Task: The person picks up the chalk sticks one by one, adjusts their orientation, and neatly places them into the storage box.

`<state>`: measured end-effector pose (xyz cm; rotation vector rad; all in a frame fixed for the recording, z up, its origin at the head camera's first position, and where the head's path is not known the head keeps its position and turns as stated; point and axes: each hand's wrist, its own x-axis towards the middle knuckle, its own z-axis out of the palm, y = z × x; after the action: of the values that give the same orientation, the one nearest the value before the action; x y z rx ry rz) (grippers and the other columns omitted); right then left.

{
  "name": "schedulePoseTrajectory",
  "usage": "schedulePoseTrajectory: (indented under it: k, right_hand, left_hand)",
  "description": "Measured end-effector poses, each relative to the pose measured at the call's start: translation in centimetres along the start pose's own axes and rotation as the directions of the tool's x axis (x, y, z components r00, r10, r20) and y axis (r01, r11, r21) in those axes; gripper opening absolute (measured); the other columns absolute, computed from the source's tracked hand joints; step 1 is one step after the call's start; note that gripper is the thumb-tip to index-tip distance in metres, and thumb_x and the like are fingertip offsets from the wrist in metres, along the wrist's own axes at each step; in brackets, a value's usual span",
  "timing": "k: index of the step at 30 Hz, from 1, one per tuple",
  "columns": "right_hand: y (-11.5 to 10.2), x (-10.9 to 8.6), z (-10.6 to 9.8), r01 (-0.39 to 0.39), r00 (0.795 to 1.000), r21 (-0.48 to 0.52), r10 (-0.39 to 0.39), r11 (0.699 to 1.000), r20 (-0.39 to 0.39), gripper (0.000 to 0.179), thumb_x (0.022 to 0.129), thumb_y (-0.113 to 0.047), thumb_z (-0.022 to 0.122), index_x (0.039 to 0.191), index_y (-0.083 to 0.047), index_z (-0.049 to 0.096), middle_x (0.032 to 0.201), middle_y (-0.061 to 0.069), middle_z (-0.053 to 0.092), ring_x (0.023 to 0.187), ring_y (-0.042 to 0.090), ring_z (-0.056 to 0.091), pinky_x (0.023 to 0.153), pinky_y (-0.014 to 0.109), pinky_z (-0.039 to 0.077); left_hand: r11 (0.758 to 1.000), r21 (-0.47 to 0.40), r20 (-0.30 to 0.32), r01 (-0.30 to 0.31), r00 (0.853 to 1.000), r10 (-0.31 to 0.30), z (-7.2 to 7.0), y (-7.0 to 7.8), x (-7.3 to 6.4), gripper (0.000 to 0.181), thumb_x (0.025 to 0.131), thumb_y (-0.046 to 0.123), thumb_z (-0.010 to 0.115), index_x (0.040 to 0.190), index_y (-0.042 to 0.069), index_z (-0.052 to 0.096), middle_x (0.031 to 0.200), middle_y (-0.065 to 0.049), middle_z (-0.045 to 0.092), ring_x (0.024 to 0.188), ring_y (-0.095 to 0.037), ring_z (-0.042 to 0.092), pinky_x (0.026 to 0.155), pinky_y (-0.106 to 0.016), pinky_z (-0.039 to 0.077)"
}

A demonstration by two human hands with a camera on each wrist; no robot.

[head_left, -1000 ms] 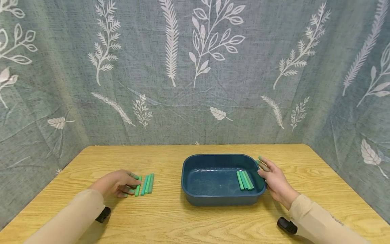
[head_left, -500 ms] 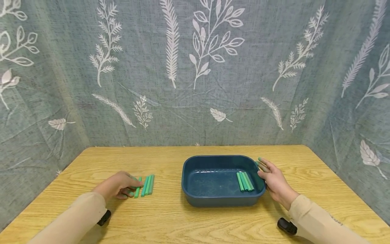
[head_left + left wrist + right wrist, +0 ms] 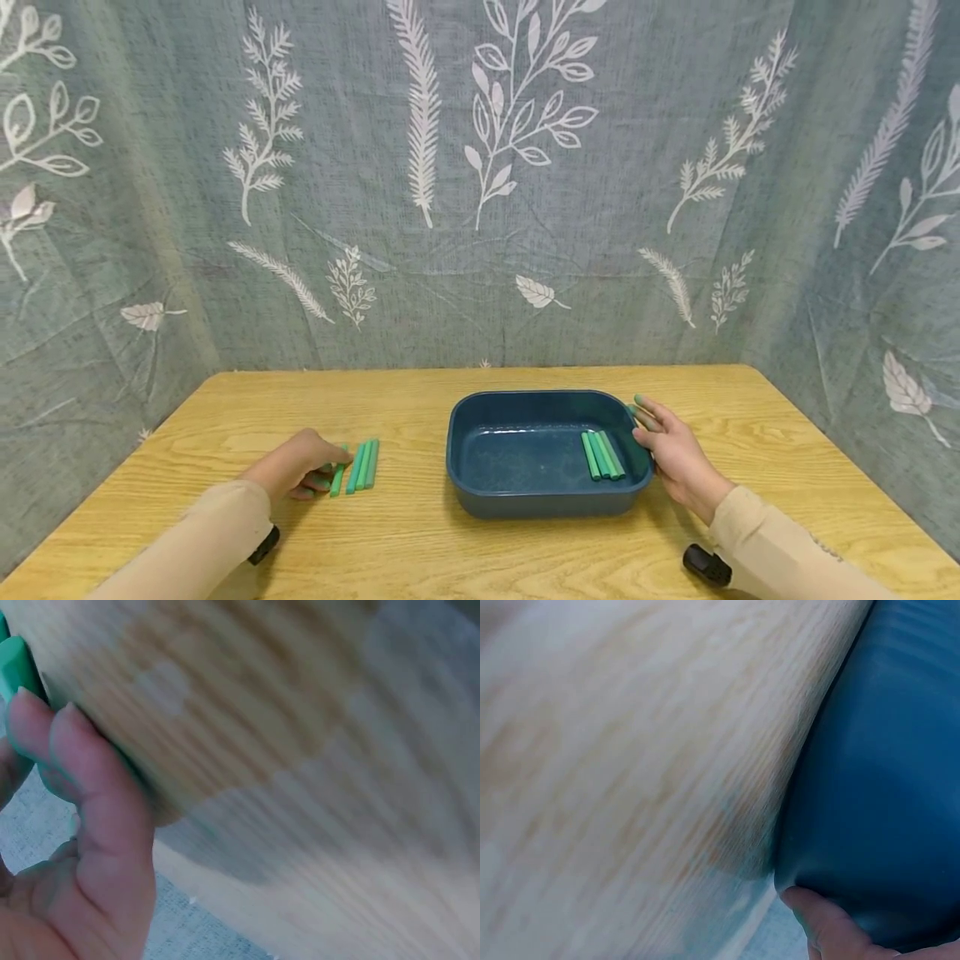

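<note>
In the head view my left hand (image 3: 307, 467) is at the leftmost green stick (image 3: 338, 481), chalk-like in look. The fingers straddle and pinch it while it lies on the table. In the left wrist view the fingertips (image 3: 67, 720) touch the end of a green stick (image 3: 18, 666); part of the grip is hidden. Right beside it, more green sticks (image 3: 363, 465) lie side by side. Loosely spread, my right hand (image 3: 678, 457) rests against the right end of a dark blue rectangular basin (image 3: 525, 505). In the right wrist view a fingertip (image 3: 802, 900) touches the basin's outer wall (image 3: 870, 772).
Several green sticks (image 3: 602, 455) lie side by side inside the basin, at its right end. The wooden table (image 3: 420, 554) runs back to a grey-green leaf-patterned cloth (image 3: 450, 317), which also hangs at both sides. Black wrist devices (image 3: 707, 567) sit under both sleeves.
The left hand's fingers have shifted slightly and curl further over the leftmost stick. My right hand stays at the basin. The whole head view has sunk a little in the frame.
</note>
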<state>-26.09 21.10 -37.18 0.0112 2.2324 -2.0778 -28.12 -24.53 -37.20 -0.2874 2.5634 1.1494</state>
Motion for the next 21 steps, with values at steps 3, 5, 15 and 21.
schedulePoseTrajectory:
  k: [3, 5, 15, 21]
  right_hand:
    - [0.0, 0.0, 0.0, 0.005, 1.0, 0.002, -0.005, 1.0, 0.001, 0.061, 0.103, 0.003, 0.033, 0.155, -0.002, 0.002, 0.159, 0.025, 0.006, 0.144, 0.043, 0.01, 0.112, 0.053, 0.027]
    - [0.0, 0.0, -0.1, 0.008, 1.0, 0.002, -0.008, 1.0, 0.003, 0.061, 0.103, 0.003, 0.033, 0.155, -0.002, 0.002, 0.158, 0.025, 0.006, 0.144, 0.043, 0.01, 0.112, 0.053, 0.027]
    - [0.2, 0.0, -0.1, 0.01, 1.0, 0.017, -0.01, 1.0, 0.002, 0.06, 0.103, 0.004, 0.032, 0.155, -0.001, 0.003, 0.158, 0.026, 0.006, 0.144, 0.044, 0.009, 0.113, 0.055, 0.024]
    - [0.1, 0.0, 0.0, 0.011, 1.0, 0.019, -0.011, 1.0, -0.002, 0.06, 0.103, 0.004, 0.033, 0.155, -0.001, 0.003, 0.158, 0.026, 0.006, 0.144, 0.044, 0.009, 0.113, 0.056, 0.023]
  left_hand:
    - [1.0, -0.012, -0.02, 0.001, 1.0, -0.002, 0.1, 0.1, 0.1, 0.025, 0.094, 0.018, 0.059, 0.089, -0.004, 0.048, 0.076, -0.011, 0.049, 0.066, -0.022, 0.056, 0.06, -0.031, 0.05]
    - [1.0, -0.021, -0.025, -0.001, 1.0, 0.0, 0.1, 0.1, 0.1, 0.026, 0.093, 0.016, 0.057, 0.096, -0.007, 0.045, 0.079, -0.013, 0.049, 0.067, -0.024, 0.054, 0.06, -0.032, 0.049]
    - [0.995, -0.104, -0.005, 0.002, 1.0, -0.003, -0.6, -0.6, 0.4, 0.035, 0.094, 0.015, 0.053, 0.112, -0.013, 0.042, 0.083, -0.013, 0.055, 0.064, -0.02, 0.053, 0.058, -0.029, 0.048]
    - [0.973, -0.23, 0.075, -0.02, 0.996, 0.038, -1.2, -0.7, 0.2, 0.054, 0.097, 0.015, 0.051, 0.131, -0.022, 0.03, 0.092, -0.016, 0.058, 0.066, -0.017, 0.058, 0.063, -0.028, 0.052]
